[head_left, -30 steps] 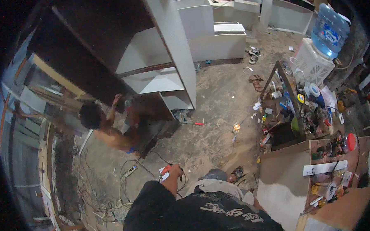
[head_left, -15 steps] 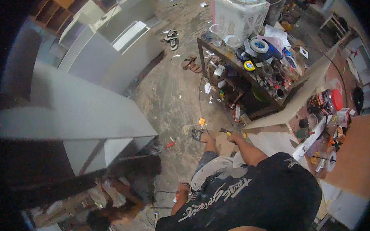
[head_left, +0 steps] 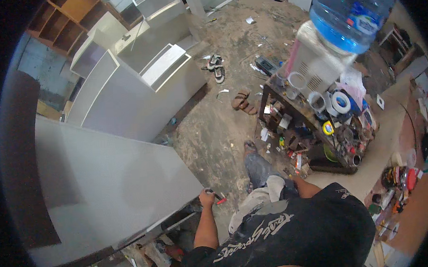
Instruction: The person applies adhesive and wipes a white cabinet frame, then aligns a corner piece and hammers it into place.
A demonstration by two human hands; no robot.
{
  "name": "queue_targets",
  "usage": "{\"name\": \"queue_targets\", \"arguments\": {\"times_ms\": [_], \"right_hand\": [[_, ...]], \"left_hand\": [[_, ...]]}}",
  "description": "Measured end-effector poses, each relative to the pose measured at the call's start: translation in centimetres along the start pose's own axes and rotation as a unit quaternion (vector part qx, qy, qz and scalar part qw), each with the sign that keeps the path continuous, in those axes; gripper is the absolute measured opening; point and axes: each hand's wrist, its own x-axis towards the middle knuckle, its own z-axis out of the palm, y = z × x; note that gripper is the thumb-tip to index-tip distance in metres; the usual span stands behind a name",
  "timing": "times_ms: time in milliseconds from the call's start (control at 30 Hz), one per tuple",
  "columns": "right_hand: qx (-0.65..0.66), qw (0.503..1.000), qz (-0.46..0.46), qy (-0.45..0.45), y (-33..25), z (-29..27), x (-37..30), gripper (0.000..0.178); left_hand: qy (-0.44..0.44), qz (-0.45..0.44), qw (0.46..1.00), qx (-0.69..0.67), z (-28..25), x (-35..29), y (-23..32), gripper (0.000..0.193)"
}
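Observation:
My left hand [head_left: 207, 197] is closed at the near right corner of a large white cabinet [head_left: 116, 180], its fingers curled. A small dark bit shows at the fingertips, too small to name. Just beyond the hand, a red-handled item [head_left: 221, 201] lies on the floor. My right forearm [head_left: 306, 186] runs out from the black sleeve toward my bent leg, and the hand itself is hidden behind cloth and shirt. A whitish rag-like cloth [head_left: 274, 188] lies across my lap.
A cluttered low table [head_left: 314, 124] at right bears a water dispenser [head_left: 315, 57], tape roll [head_left: 340, 102] and yellow tape measure [head_left: 328, 127]. More white cabinets [head_left: 126, 99] stand far left. Brown sandals [head_left: 243, 102] and dark sandals [head_left: 216, 69] lie on the floor. Clutter surrounds a jar [head_left: 411, 178].
My left hand has moved forward from beside my body to the cabinet's corner. My right hand, visible earlier by my foot near a yellow-and-black item, is now out of sight. The view has shifted.

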Motion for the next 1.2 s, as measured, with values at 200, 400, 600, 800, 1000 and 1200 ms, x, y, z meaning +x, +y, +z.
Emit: {"name": "queue_targets", "arguments": {"times_ms": [200,400,600,800,1000,1200], "right_hand": [[0.012,1.000,0.005,-0.018,-14.1,-0.9,0.0,0.051],[-0.005,1.000,-0.027,0.009,-30.4,-4.7,7.9,0.050],[0.076,0.979,-0.161,0.100,-57.2,-10.3,14.6,0.050],[0.131,0.955,-0.129,0.233,-69.5,-16.2,7.2,0.053],[0.121,0.973,-0.033,0.195,-72.5,-25.9,13.8,0.057],[0.262,0.959,0.106,0.007,-67.2,-32.4,17.2,0.056]], "left_hand": [[-0.035,0.000,0.996,0.076,-3.5,12.4,-0.3,0.041],[-0.119,-0.148,0.979,0.079,-7.3,19.5,2.3,0.046],[-0.036,0.049,0.968,0.242,-13.4,37.2,6.0,0.042],[-0.035,0.074,0.997,-0.006,-12.9,50.6,26.3,0.033],[-0.041,0.210,0.976,0.033,-8.0,66.2,42.5,0.026],[-0.164,0.252,0.944,0.138,-2.8,78.2,50.4,0.026]]}}
